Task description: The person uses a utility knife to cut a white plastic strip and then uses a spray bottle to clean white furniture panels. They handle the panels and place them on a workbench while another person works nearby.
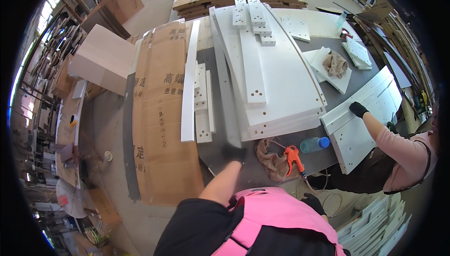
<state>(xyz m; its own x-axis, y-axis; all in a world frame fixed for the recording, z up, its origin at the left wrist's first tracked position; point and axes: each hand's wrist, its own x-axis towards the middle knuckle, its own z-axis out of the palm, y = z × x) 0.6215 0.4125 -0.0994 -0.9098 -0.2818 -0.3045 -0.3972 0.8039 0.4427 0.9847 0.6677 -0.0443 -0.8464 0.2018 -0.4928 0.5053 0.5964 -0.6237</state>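
Observation:
My left hand (234, 153), in a black glove, is at the near end of a long narrow white strip (224, 78). Hand and strip end are both smeared by motion; the fingers seem closed round the end. Beside it lies a large white tapered panel (281, 68) with holes along its edges. Across that panel rest a narrow white board (253, 68) and small drilled white blocks (257, 12). My right hand (314, 203), also black-gloved, hangs low beside my pink apron, fingers partly spread, with nothing visible in it.
Left of the strip are white rails (201, 101) and a brown carton (161, 162). Nearby lie an orange air gun (294, 158), a rag (272, 162) and a bottle (313, 145). A co-worker's gloved hand (358, 109) touches a white panel (358, 134). White boards (375, 228) are stacked lower right.

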